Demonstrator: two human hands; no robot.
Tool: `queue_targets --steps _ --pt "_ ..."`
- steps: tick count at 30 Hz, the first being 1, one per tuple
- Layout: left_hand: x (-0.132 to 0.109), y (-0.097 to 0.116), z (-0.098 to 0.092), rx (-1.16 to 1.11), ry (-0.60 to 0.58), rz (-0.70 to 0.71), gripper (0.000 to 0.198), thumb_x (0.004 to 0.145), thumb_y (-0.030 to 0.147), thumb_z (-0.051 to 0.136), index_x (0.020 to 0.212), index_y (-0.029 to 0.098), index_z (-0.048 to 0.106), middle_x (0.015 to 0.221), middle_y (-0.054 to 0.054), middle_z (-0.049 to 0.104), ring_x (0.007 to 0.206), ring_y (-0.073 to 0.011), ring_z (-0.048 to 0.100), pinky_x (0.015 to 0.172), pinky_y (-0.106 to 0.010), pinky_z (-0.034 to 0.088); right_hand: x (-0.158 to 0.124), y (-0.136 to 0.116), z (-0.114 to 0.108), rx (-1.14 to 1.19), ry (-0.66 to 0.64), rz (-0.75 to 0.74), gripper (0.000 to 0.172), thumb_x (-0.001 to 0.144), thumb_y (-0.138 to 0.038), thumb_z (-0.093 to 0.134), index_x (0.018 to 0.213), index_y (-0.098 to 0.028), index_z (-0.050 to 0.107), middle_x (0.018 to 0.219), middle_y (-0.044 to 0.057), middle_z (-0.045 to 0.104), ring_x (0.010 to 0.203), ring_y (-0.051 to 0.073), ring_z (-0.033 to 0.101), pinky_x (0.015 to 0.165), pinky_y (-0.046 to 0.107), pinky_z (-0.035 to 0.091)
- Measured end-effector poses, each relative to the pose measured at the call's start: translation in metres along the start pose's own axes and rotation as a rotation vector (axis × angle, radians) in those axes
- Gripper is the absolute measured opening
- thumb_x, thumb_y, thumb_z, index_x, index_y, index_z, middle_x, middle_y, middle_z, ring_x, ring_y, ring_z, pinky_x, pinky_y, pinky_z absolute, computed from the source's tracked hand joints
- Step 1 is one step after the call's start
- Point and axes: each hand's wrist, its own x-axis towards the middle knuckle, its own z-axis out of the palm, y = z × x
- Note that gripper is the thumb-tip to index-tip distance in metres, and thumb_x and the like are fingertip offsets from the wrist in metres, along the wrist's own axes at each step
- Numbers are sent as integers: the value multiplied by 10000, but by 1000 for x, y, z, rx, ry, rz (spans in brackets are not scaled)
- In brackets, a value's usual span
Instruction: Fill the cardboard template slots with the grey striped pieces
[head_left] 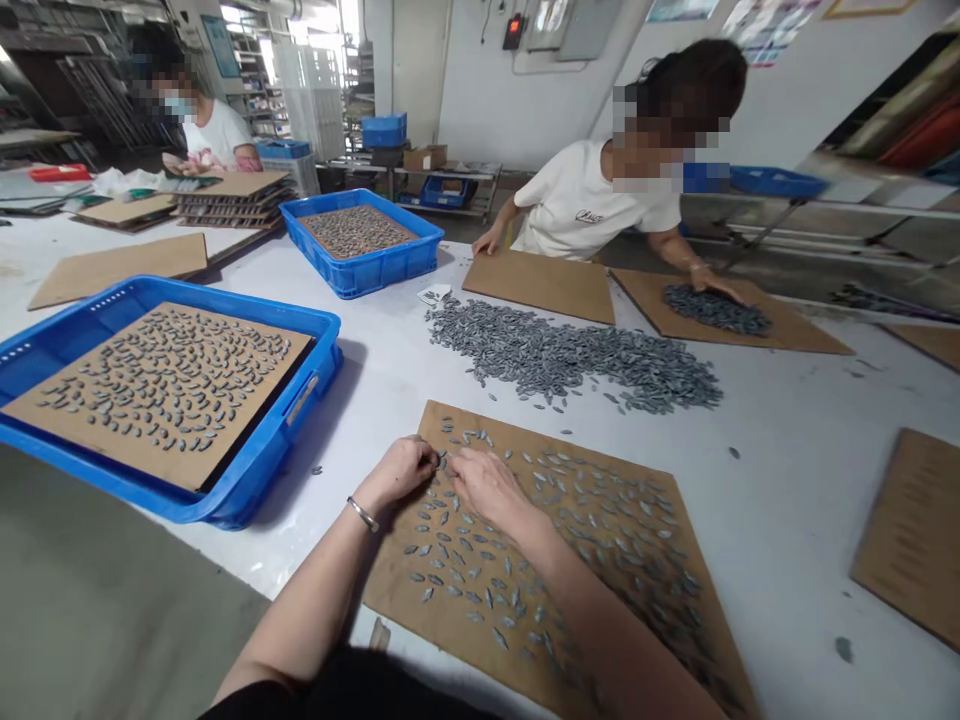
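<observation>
A brown board [401, 590] lies in front of me, with small grey leaf-shaped pieces [500, 637] spread over it one by one. My left hand [405, 468], a bangle on its wrist, is at the board's far left edge. Its fingers are curled together by a dark piece; whether they grip it is hard to see. Just right of it, my right hand [487, 487] reaches low over the board, palm down. Its fingers are bent and closed together, the tips among the pieces, and what they hold is hidden.
Beyond the board lies a large heap of grey pieces [540, 345]. A blue crate [330, 340] at left holds a covered board [195, 370]; another blue crate [390, 268] stands behind. Across the table, a person [592, 205] has a hand on a smaller pile [716, 310]. Another board [915, 530] lies right.
</observation>
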Motion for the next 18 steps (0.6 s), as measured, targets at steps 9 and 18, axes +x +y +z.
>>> queue_targets --steps 9,18 --pt "-2 -2 0 -85 18 -7 180 838 107 593 857 173 759 922 -66 725 859 -179 661 829 -242 503 2 0 4 18 29 107 183 1011 -254 554 1023 -224 735 1034 73 708 922 201 643 826 294 386" --pt "-4 -11 1 -309 97 -80 220 885 253 541 857 163 740 854 -44 746 796 -174 660 782 -265 508 6 2 16 70 34 79 157 984 -200 561 1013 -218 715 1035 59 694 932 192 642 817 287 387"
